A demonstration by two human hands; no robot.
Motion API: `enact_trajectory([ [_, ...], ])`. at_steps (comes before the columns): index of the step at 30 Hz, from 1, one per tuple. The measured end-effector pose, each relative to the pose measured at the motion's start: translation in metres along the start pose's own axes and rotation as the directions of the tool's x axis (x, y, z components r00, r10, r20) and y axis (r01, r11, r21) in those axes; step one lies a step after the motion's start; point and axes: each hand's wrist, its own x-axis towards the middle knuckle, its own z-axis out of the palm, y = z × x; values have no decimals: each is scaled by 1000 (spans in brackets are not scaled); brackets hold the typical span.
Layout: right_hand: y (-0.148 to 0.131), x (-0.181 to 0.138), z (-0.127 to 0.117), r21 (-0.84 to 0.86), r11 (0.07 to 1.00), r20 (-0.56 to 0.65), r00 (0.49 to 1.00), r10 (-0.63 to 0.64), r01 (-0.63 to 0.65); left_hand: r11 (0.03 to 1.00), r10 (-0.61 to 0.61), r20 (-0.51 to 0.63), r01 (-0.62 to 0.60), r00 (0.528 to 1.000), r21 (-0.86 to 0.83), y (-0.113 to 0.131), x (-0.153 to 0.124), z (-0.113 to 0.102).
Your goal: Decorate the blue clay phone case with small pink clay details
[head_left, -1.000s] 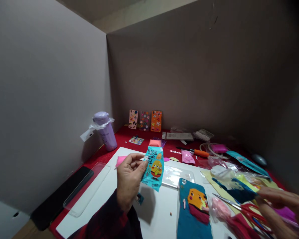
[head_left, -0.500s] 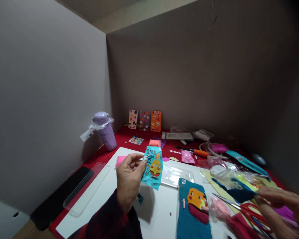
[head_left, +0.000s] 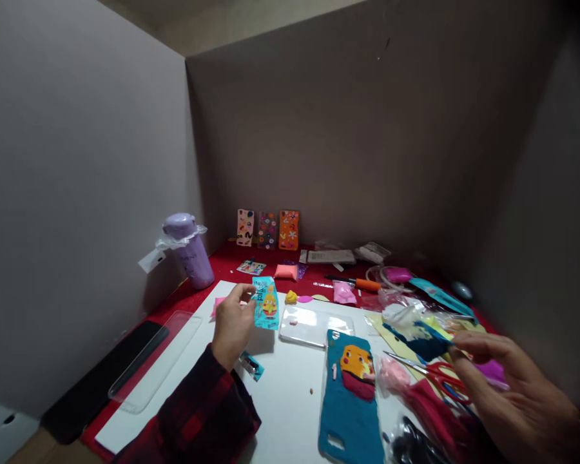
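Observation:
My left hand point(head_left: 234, 327) pinches the edge of a small teal packet point(head_left: 267, 306) printed with a yellow cartoon figure, held above the white board. Between the thumb and fingers of my right hand point(head_left: 510, 390) is a clear plastic bag with dark blue clay point(head_left: 423, 341) in it. A phone case covered in teal clay point(head_left: 350, 412) lies between the hands, bearing an orange and dark red cartoon figure like the packet's. Behind it rests a clear phone case point(head_left: 314, 327). Red-handled scissors point(head_left: 442, 379) lie below my right hand's fingertips.
A lilac bottle point(head_left: 193, 254) stands at the back left. Three decorated phone cases point(head_left: 267, 230) lean on the back wall. Another clear case point(head_left: 159, 367) overhangs a black slab point(head_left: 106, 374) at left. Pink clay packs, an orange-handled tool point(head_left: 367, 284) and plastic wrappers crowd the right.
My left hand has carried the teal packet farther out, lower over the board. My view has shifted, bringing more of the teal clay case into sight. My right hand keeps hold of the clay bag.

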Motion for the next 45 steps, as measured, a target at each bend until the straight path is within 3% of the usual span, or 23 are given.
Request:
enact_trajectory([
  [3, 1, 3, -4, 66, 995, 77, 994, -79, 74, 999, -37, 80, 35, 996, 34, -5, 1, 1],
  [9, 5, 1, -2, 87, 994, 78, 994, -78, 71, 995, -104, 214, 101, 971, 27, -10, -4, -1],
  [17, -1, 3, -3, 116, 987, 76, 990, -120, 111, 987, -80, 164, 102, 983, -125, -2, -2, -3],
  [23, -5, 3, 1, 151, 970, 65, 977, -203, 192, 975, 31, 205, 15, 978, -220, 9, 3, 29],
  [31, -4, 5, 1, 119, 981, 29, 987, -158, 153, 995, 96, 274, -83, 957, -59, 25, 6, 76],
  [37, -4, 6, 2, 114, 981, 28, 986, -162, 158, 992, 100, 299, -119, 949, 48, 27, 2, 84],
  [45, -3, 5, -1, 107, 986, 67, 988, -137, 130, 992, 102, 309, -121, 946, 44, 16, 12, 77],
])
